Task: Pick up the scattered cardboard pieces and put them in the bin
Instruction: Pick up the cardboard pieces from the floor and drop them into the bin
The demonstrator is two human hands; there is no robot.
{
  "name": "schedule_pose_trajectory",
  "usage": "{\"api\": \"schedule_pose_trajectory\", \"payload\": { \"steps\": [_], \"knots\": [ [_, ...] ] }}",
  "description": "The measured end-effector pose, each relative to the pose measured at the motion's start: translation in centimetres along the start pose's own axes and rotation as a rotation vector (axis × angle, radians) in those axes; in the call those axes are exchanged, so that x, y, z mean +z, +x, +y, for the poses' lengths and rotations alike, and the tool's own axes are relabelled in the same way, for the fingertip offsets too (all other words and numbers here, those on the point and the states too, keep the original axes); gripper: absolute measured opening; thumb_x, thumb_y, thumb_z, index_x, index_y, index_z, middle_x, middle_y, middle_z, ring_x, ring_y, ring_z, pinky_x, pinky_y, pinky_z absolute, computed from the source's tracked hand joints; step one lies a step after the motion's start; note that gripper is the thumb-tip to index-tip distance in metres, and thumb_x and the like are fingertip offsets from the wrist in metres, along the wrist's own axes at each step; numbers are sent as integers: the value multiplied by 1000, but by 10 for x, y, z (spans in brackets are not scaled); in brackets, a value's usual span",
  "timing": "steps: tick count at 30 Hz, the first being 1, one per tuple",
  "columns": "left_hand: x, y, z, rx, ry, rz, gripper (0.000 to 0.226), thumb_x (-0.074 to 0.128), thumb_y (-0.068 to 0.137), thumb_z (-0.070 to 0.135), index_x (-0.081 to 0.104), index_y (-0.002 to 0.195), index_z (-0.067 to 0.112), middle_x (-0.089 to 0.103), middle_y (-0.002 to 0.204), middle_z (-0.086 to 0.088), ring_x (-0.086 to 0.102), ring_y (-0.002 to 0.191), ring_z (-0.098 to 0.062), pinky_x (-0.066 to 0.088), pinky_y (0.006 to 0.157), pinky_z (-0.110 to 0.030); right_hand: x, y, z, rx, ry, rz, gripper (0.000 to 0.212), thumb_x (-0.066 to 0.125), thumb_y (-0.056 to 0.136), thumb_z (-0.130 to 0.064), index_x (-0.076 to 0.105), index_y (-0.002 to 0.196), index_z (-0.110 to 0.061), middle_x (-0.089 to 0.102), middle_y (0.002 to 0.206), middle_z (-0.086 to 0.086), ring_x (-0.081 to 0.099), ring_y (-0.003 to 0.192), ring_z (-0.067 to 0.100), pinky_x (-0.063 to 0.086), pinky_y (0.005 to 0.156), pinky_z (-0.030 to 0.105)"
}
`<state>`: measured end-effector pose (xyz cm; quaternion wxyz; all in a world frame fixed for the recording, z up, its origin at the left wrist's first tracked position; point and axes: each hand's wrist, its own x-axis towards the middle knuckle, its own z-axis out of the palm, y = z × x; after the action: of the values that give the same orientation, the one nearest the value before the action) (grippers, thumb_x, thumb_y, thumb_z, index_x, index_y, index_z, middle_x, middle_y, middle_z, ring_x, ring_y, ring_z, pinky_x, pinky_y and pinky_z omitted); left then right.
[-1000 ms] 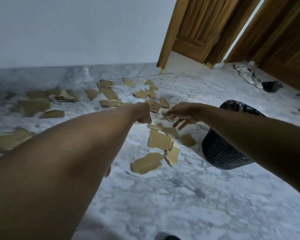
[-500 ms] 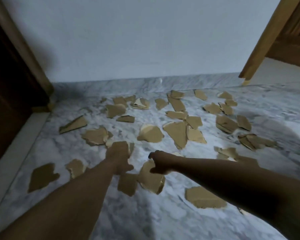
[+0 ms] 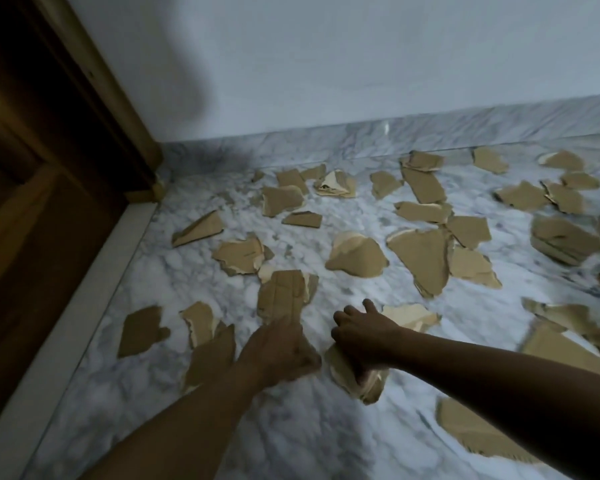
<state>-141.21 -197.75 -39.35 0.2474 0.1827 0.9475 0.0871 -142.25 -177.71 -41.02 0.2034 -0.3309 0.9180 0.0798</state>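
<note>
Torn brown cardboard pieces lie scattered over the marble floor (image 3: 326,438). My left hand (image 3: 279,348) is closed in a fist around the lower end of a tall creased cardboard piece (image 3: 283,294). To its right, my right hand (image 3: 361,336) has curled fingers and its thumb pressed on a thick cardboard piece (image 3: 343,379) underneath it. A pale piece (image 3: 411,317) lies just beyond the right hand. Further pieces include a large triangular one (image 3: 425,259) and a rounded one (image 3: 357,256). The bin is out of view.
A dark wooden door and frame (image 3: 49,168) fill the left side, with a pale threshold strip (image 3: 84,313) along the floor. A white wall (image 3: 326,64) with a marble skirting (image 3: 361,138) closes off the back. More cardboard (image 3: 475,431) lies under my right forearm.
The view has swung left, away from the black bin and the open doorway. Both hands have reached down among the pieces by the door and closed on cardboard.
</note>
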Motion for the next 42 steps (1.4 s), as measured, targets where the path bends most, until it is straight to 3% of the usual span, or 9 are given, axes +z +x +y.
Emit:
{"api": "schedule_pose_trajectory", "payload": {
  "steps": [6,10,14,18,21,26,33,38,42],
  "knots": [
    [-13,51,-31,-406,-160,212,86,52,73,80,52,138,24,32,145,-7,34,130,-36,39,103,-48,-22,-15,46,266,70,-234,62,71,81,-49,55,130,-14,37,135,13,34,126,37,27,105,64],
    [-7,68,-31,-474,-305,127,94,65,74,71,35,147,19,26,147,-11,32,130,-38,41,101,-50,-4,-40,70,280,126,-221,71,78,73,-45,47,128,-13,39,130,12,44,117,34,44,93,44],
    [-5,69,-31,-561,-384,200,90,79,68,59,42,136,12,36,137,-15,40,121,-37,44,98,-46,10,-49,67,338,202,-149,72,82,65,-47,42,116,-17,54,111,6,58,101,27,44,72,33],
    [-3,65,-30,-479,-609,318,91,90,63,34,32,132,14,52,129,-16,53,114,-37,49,82,-42,0,-36,68,477,467,-193,21,55,95,-34,44,107,-21,62,114,10,61,109,30,41,79,32],
    [-7,59,-29,-423,-725,271,91,89,68,33,35,139,14,56,130,-11,57,113,-30,46,79,-34,-20,-15,64,394,506,-265,38,74,85,-31,65,114,-8,64,112,8,60,107,19,36,79,23],
    [-18,33,-47,-350,-601,204,32,79,78,43,71,78,12,69,82,5,67,90,-16,50,66,-17,-67,29,52,349,619,-151,46,81,79,-32,64,116,-10,62,100,2,59,89,17,46,66,22],
    [-11,-24,-131,-609,-288,122,54,59,89,56,67,118,11,64,121,-9,58,114,-30,48,96,-37,-63,108,-8,339,448,-90,44,70,81,-42,56,110,-12,48,115,13,50,106,33,48,79,38],
    [19,-38,-127,-736,-368,134,63,73,65,61,68,101,9,65,109,-11,63,96,-26,57,81,-36,-49,111,-25,426,575,-43,52,72,80,-35,42,118,-15,54,110,7,54,97,28,48,83,46],
    [16,-36,-112,-682,-505,177,80,82,71,45,49,133,7,56,130,-10,57,117,-28,52,86,-32,-42,95,-20,425,735,-38,54,75,78,-30,45,119,-11,57,103,5,60,94,24,53,78,38]
  ]
}}
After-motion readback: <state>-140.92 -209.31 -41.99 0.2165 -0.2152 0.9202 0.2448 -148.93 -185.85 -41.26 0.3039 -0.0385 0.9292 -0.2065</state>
